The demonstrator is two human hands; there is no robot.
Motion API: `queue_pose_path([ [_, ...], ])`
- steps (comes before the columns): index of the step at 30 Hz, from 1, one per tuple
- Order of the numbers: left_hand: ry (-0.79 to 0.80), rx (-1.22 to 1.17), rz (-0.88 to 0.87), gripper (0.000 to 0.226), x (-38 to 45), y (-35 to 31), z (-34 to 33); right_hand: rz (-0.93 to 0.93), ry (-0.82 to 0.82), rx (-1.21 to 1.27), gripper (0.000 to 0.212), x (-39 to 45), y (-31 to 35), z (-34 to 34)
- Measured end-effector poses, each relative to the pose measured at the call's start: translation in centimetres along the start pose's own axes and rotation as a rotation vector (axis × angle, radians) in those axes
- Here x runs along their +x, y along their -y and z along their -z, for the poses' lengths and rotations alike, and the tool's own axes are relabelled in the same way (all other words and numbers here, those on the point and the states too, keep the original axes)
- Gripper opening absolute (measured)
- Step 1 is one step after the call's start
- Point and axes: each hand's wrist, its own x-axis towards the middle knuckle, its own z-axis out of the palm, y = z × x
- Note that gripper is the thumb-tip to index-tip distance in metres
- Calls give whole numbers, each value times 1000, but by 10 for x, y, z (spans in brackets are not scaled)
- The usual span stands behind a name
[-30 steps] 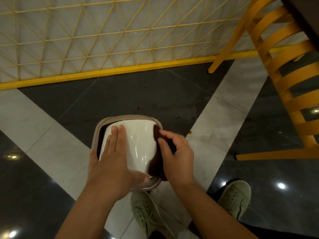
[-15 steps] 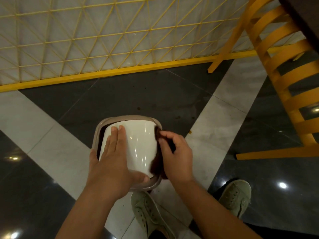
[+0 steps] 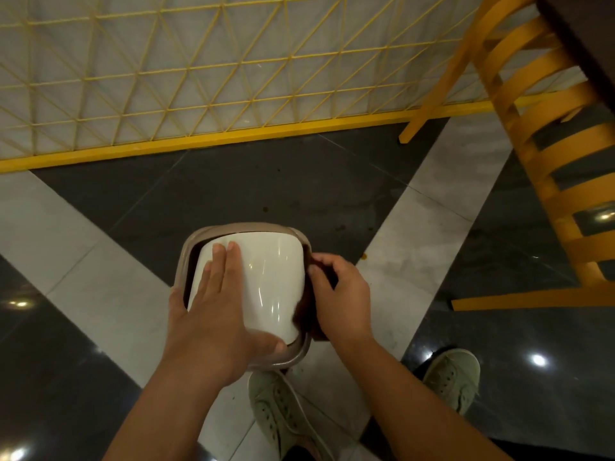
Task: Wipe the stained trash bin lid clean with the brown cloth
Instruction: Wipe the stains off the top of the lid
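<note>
On the tiled floor (image 3: 299,181), near a yellow chair (image 3: 549,144), the trash bin lid (image 3: 273,277) sits under the flat, open left hand (image 3: 213,314). The right hand (image 3: 346,294), fingers curled gripping the brown cloth (image 3: 304,314), has barely shifted along the lid's right edge, so wiping continues there.

Just below the middle of the frame sits the glossy white plastic swing lid (image 3: 273,277) of the trash bin, a rounded, domed flap with bright light streaks on its surface, tilted within a taupe plastic rim frame (image 3: 233,228) that rings it, with a dark gap showing along the lid's left edge. No stain can be made out on the visible white surface. The dark brown cloth (image 3: 304,314), bunched and mostly hidden, lies pressed against the lid's right edge, running from its upper right corner down toward its lower right corner, over the frame there.
</note>
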Motion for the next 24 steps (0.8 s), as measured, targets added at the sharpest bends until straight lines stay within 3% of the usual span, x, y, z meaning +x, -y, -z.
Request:
queue_pose_path([
  [5,-8,-16,6,136,0,1,-1,12,42,-43,15,-27,-8,6],
  [9,-31,-8,-6,135,1,4,-2,-147,192,-86,20,-70,-40,25],
  [13,-80,-5,-5,134,1,-1,-4,-484,89,279,19,-93,-48,32],
  [16,-127,-42,6,138,1,-8,-6,-596,163,419,22,-101,-45,22],
  [19,-183,-111,31,138,2,-20,-8,-604,197,548,11,-93,-34,11],
  [24,-343,-335,74,122,4,-43,-14,-506,-17,612,9,-56,-8,15],
])
